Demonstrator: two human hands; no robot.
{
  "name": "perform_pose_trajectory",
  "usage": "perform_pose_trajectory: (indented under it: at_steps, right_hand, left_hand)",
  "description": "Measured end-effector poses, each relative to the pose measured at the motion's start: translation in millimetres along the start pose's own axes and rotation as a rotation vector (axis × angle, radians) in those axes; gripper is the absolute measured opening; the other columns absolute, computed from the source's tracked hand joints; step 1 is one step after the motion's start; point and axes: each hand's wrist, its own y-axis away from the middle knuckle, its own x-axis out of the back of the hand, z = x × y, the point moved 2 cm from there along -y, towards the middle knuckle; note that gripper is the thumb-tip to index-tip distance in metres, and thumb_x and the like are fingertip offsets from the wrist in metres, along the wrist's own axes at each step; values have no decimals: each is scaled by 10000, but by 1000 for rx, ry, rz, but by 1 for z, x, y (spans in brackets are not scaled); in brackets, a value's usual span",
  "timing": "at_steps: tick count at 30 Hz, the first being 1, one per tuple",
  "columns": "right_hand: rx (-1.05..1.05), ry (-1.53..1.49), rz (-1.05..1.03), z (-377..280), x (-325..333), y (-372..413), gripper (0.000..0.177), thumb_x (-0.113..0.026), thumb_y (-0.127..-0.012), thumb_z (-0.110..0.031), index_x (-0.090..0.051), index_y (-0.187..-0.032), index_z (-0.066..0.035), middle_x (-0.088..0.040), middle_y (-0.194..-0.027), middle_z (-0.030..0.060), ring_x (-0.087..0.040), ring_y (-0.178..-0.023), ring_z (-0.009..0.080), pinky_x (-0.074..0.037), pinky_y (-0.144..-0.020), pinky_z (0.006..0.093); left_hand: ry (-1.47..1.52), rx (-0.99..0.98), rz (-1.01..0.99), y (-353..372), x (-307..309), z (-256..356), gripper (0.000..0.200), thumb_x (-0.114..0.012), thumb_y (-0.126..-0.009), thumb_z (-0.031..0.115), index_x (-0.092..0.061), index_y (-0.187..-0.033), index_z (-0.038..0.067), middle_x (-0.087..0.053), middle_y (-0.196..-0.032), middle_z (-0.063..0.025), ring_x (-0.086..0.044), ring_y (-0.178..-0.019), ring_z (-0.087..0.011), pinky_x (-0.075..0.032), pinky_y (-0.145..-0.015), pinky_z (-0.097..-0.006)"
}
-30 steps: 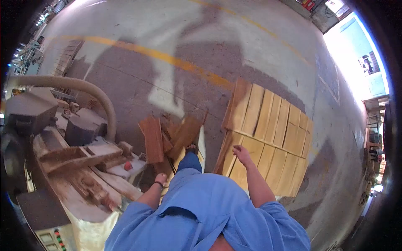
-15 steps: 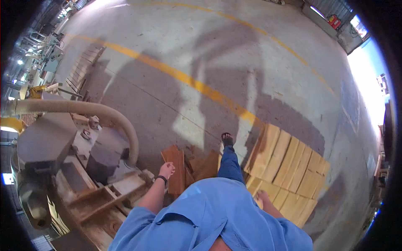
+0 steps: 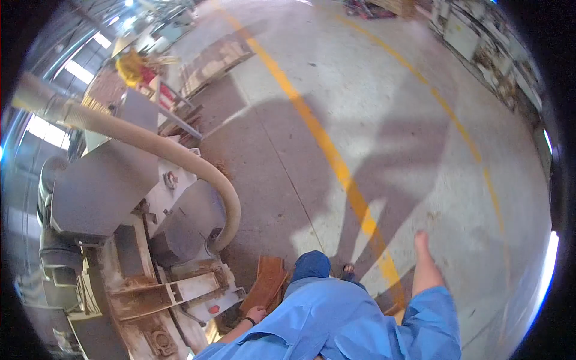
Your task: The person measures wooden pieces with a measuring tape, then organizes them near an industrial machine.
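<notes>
My left hand [image 3: 258, 313], with a dark band at its wrist, is low beside the machine. It overlaps the lower end of the reddish-brown wooden boards [image 3: 267, 282] in this view, and its fingers are too small to make out. My right hand [image 3: 422, 240] is stretched out forward over the concrete floor, away from any object. Its fingers are foreshortened and blurred.
A woodworking machine with grey housings [image 3: 102, 189] and a dusty bed stands at the left. A thick beige hose [image 3: 156, 147] curves over it. A yellow line [image 3: 300, 105] crosses the floor. A pallet-like slatted stack [image 3: 219, 60] lies farther off.
My view has turned left, bringing the machine closer to the middle. My right arm has swung forward from above the pale boards, now mostly out of sight. My left hand sits lower in view.
</notes>
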Motion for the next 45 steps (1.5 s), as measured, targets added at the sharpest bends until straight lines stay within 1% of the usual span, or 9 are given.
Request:
perform_pose_trajectory:
  at_steps: [3, 9, 16, 17, 18, 27, 32, 39, 45]
  right_hand:
    - [245, -202, 95, -238, 59, -135, 339, -601, -923, -183, -638, -1199, 12, -701, -1073, 202, -674, -1023, 300, -527, -894, 421]
    - [701, -446, -42, -571, -29, -226, 232, -548, -985, -153, -638, -1166, -38, -683, -973, 76, -616, -827, 158, -514, -737, 334]
    - [770, 226, -494, -593, -128, -131, 289, -560, -871, -226, -705, -974, 1, -685, -979, 270, -652, -950, 461, -527, -797, 528]
    - [819, 545, -755, -524, -198, -183, 283, -584, -839, -214, -707, -960, 11, -702, -966, 255, -679, -906, 431, -535, -762, 520]
    - [332, 129, -908, -491, -196, -184, 262, -680, -799, -248, -736, -926, -26, -740, -908, 196, -699, -761, 392, -547, -683, 484]
    - [328, 789, -966, -693, -220, -322, 275, -643, -840, -257, -745, -994, -55, -716, -996, 194, -685, -894, 363, -539, -794, 475]
    - [1176, 1184, -694, -941, -356, -516, 310, -606, -872, -275, -744, -1047, -60, -699, -1089, 228, -678, -1007, 385, -535, -884, 480]
    - [1160, 89, -422, -1550, -380, -424, 377, -601, -923, -250, -641, -1238, -46, -690, -1144, 217, -655, -1088, 376, -520, -931, 435]
    - [1360, 7, -711, -1709, -445, -299, 380, -561, -954, -260, -616, -1257, -37, -679, -1152, 225, -643, -1097, 383, -510, -944, 436]
  left_hand:
    - [-788, -242, 30, -65, -1, 7, 347, -631, -888, 203, -681, -1168, 4, -721, -907, -109, -684, -787, -192, -557, -725, -348]
    - [-148, -120, 99, -153, 65, 153, 351, -622, -905, 198, -667, -1187, -6, -717, -896, -113, -682, -778, -189, -557, -714, -347]
    - [446, -317, 238, -259, 270, 382, 362, -602, -937, 176, -627, -1238, -23, -706, -895, -113, -671, -765, -185, -554, -693, -337]
    - [671, -363, 223, -295, 300, 396, 370, -590, -953, 160, -601, -1271, -29, -699, -904, -109, -664, -760, -183, -550, -683, -328]
    - [746, -371, 247, -308, 333, 419, 377, -573, -961, 126, -569, -1311, -14, -682, -931, -100, -659, -782, -181, -545, -685, -312]
    - [738, -239, 479, -409, 498, 563, 367, -602, -937, 157, -612, -1271, 4, -708, -986, -97, -676, -870, -179, -551, -771, -323]
    - [595, -219, 602, -459, 538, 629, 352, -630, -907, 212, -666, -1202, 23, -733, -1055, -145, -704, -968, -237, -548, -874, -372]
    - [642, -343, 787, -447, 725, 754, 320, -618, -934, 160, -657, -1212, 7, -725, -1045, -176, -704, -976, -276, -552, -861, -375]
    - [584, -482, 943, -508, 907, 799, 298, -620, -919, 80, -645, -1205, -1, -721, -1047, -159, -702, -962, -267, -550, -859, -352]
